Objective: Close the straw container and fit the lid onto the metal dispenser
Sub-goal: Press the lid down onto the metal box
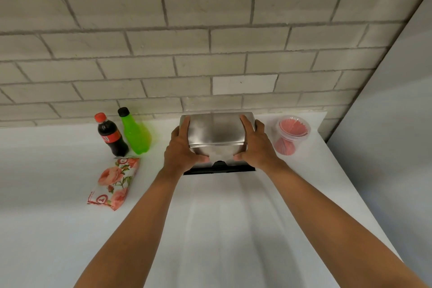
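Note:
A metal lid (216,130) sits on top of the metal dispenser (217,153), which stands on a black base (219,168) against the brick wall. My left hand (181,147) grips the lid's left side and my right hand (256,145) grips its right side, thumbs pressed on the dispenser's front. To the right stands the clear plastic straw container (291,134) full of red straws; I cannot tell whether a clear lid covers it.
On the white counter (222,217), a cola bottle (111,134) and a green bottle (135,131) stand left of the dispenser. A floral tissue pack (114,182) lies in front of them. A grey wall (397,112) bounds the right side.

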Available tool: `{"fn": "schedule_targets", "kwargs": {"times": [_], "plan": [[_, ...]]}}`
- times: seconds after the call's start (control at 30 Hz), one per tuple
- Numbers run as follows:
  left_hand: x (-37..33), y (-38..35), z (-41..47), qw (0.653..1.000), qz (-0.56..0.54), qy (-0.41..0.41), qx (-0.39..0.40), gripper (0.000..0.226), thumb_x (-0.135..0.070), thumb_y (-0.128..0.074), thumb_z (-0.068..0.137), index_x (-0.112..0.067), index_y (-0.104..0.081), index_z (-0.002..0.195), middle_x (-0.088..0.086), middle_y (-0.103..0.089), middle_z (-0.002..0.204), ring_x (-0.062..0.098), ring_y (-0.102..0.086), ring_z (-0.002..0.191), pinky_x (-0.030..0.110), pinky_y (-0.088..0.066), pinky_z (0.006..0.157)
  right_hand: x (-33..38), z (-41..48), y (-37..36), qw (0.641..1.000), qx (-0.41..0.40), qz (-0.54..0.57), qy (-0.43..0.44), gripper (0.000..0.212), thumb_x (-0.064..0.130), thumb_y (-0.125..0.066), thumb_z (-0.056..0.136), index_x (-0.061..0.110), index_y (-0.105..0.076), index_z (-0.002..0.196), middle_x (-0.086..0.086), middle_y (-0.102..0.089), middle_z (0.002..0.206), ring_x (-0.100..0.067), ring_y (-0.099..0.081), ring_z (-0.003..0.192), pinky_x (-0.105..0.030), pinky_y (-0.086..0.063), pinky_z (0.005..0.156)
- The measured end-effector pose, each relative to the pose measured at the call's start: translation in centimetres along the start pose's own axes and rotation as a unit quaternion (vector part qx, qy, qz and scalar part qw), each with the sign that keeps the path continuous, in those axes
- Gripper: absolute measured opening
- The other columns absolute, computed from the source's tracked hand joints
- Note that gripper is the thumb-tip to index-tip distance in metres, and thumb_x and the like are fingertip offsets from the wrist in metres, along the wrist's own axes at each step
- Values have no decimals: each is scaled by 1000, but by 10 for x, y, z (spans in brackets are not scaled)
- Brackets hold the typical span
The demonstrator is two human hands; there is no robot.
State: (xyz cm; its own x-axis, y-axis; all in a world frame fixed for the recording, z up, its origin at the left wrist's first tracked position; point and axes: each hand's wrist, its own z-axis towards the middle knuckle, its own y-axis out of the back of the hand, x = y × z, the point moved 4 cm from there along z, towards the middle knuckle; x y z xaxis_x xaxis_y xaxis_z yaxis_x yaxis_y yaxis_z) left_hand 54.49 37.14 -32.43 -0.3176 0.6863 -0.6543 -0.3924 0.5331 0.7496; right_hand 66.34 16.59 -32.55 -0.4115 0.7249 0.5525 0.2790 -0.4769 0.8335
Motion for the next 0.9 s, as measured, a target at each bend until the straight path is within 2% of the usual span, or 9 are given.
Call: {"fn": "schedule_targets", "kwargs": {"times": [0.43,0.9], "plan": [[3,-7,22,1000,-3,-5,-2,145,-35,-100,47,-45,-11,161,3,-40,155,34,-58,124,48,-55,91,-4,19,0,1000,-7,5,-9,137,20,-97,67,41,-6,167,-15,-10,167,-43,-38,146,-48,-49,109],[3,-6,22,1000,7,-2,10,149,-35,-102,47,-45,-6,161,7,-36,156,36,-57,126,52,-56,94,1,15,6,1000,2,-27,-9,137,23,-98,67,38,-5,167,-18,-12,167,-43,-41,143,-48,-49,108]]}}
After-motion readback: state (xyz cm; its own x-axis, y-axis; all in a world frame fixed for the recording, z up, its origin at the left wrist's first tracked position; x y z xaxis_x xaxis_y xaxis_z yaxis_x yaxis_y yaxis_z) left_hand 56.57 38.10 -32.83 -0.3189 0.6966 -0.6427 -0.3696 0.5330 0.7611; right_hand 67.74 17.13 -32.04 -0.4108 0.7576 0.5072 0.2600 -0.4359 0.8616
